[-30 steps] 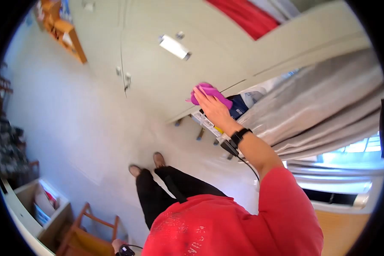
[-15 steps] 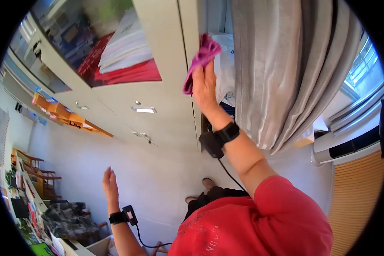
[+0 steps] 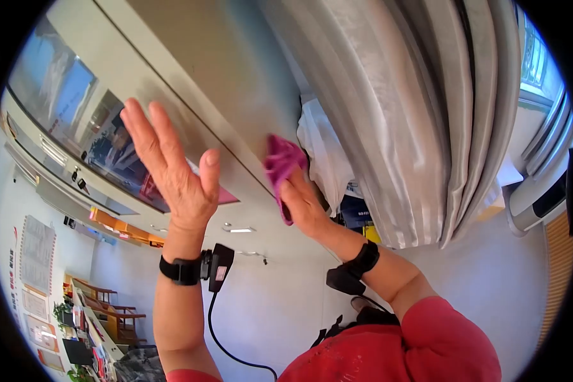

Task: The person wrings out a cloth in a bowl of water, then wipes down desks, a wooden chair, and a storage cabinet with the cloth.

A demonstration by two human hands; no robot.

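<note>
My right hand (image 3: pixel 304 207) is closed on a crumpled purple cloth (image 3: pixel 282 167), pressed against the side panel of a cream cabinet (image 3: pixel 200 83) close to its front edge. Part of the cloth is covered by my fingers. My left hand (image 3: pixel 175 165) is raised in front of the cabinet's glass door, with fingers stretched out, thumb apart and nothing in it. Whether its fingertips touch the door I cannot tell. Both wrists carry a black strap with a small box and a cable.
A grey curtain (image 3: pixel 388 121) hangs right of the cabinet, with a white bag (image 3: pixel 325 149) behind its edge. Metal handles (image 3: pixel 239 228) stick out of the cabinet doors. Wooden chairs (image 3: pixel 111 312) and a cluttered desk (image 3: pixel 102 344) stand at the lower left.
My left hand has risen from low beside my body to the cabinet front. My right hand has come down with the cloth along the cabinet's edge. The view has tilted.
</note>
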